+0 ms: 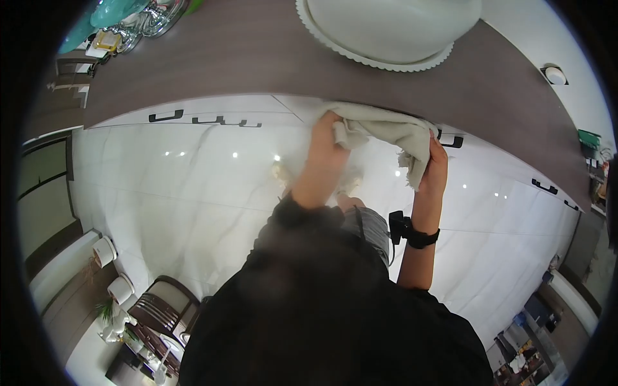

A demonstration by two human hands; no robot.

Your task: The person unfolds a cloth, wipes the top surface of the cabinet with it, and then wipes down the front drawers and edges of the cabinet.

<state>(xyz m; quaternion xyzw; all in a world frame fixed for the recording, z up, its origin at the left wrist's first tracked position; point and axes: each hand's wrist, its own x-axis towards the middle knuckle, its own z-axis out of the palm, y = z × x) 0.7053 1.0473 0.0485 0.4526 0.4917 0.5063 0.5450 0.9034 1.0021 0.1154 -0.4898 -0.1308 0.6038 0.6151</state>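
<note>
A pale beige cloth (389, 122) hangs bunched along the front edge of the brown countertop (225, 61). At its left end, my left hand (328, 138) is closed round a fold, slightly blurred. My right hand (438, 164) grips the other end, where a frayed corner dangles below the fingers. The stretch between my hands sags and partly covers the counter edge. Close to my right hand is a black drawer handle (452, 141). A black band with a small device (421, 239) circles my right wrist.
A large white rounded object (393, 29) stands on a scalloped white mat (373, 62) on the counter. Teal items (116, 13) and shiny metal ware (161, 16) sit at the far left. More black handles (166, 116) project from the white drawer fronts. A chair (164, 305) stands behind left.
</note>
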